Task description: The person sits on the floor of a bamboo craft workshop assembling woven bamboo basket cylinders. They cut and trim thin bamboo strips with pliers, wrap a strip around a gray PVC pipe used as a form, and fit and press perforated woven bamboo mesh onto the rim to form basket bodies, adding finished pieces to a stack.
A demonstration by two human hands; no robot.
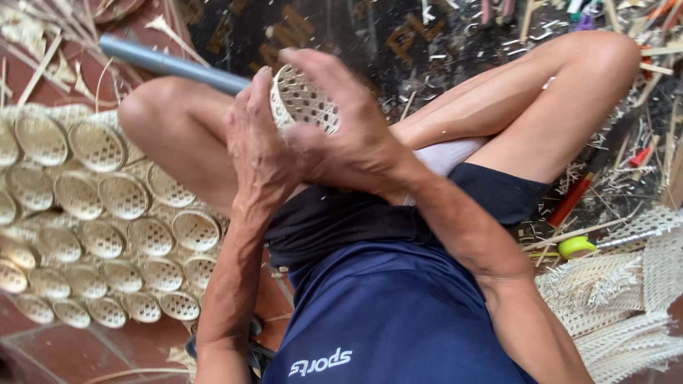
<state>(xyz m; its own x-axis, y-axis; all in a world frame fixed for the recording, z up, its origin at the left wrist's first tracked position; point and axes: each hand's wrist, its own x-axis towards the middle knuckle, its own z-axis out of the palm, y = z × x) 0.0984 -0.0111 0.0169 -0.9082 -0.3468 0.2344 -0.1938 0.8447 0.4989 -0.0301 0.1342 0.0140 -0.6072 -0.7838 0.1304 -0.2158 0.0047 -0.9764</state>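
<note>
A small round woven bamboo basket [307, 101] is held above my crossed legs, pressed between both hands. My left hand [257, 146] grips its left side, fingers curled up over the rim. My right hand [346, 121] wraps over its top and right side, hiding much of it. A grey pipe [167, 65] runs from the upper left and ends behind the basket; whether the basket sits on its end I cannot tell.
Several finished round woven baskets [99, 206] lie in rows on the red tiled floor at the left. Woven mat sheets [626, 299] are piled at the lower right, beside a yellow-green round object [576, 247] and a red-handled tool [571, 200]. Bamboo scraps litter the floor beyond my knees.
</note>
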